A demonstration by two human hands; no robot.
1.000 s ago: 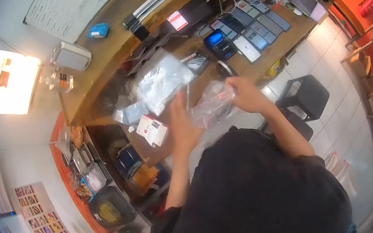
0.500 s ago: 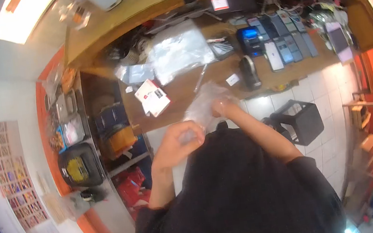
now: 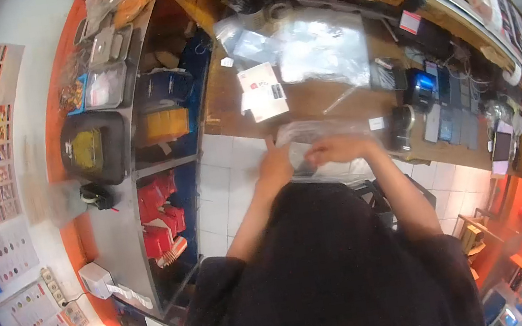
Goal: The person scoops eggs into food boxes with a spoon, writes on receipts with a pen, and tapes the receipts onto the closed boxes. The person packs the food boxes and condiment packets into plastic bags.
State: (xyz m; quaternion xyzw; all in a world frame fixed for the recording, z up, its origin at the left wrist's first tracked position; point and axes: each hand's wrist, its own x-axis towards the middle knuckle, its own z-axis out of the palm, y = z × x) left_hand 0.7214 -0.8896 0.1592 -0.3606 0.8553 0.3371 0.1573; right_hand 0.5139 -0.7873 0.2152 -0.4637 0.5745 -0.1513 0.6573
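Note:
A clear plastic bag (image 3: 300, 133) is stretched out in front of my chest, below the edge of the wooden desk. My left hand (image 3: 275, 166) grips its left side, with one finger pointing up along the edge. My right hand (image 3: 339, 149) lies across the middle of the bag, fingers bent and pointing left, closed on the film. Slight blur hides the exact fingertip contact. Beyond my hands, a white card box (image 3: 267, 100) and a stack of clear plastic sleeves (image 3: 324, 44) rest on the desk.
Several phones (image 3: 457, 119) lie at the desk's right, near a blue-screened device (image 3: 423, 83) and a black cylindrical object (image 3: 401, 130). A metal shelf unit (image 3: 110, 231) with trays and red packets (image 3: 159, 210) stands at left. A dark stool (image 3: 422, 190) is partly hidden behind my right arm.
My view has turned, so the desk sits further right. The bag, bunched up before, is now spread wider. My right hand has moved from the bag's far end to over its middle.

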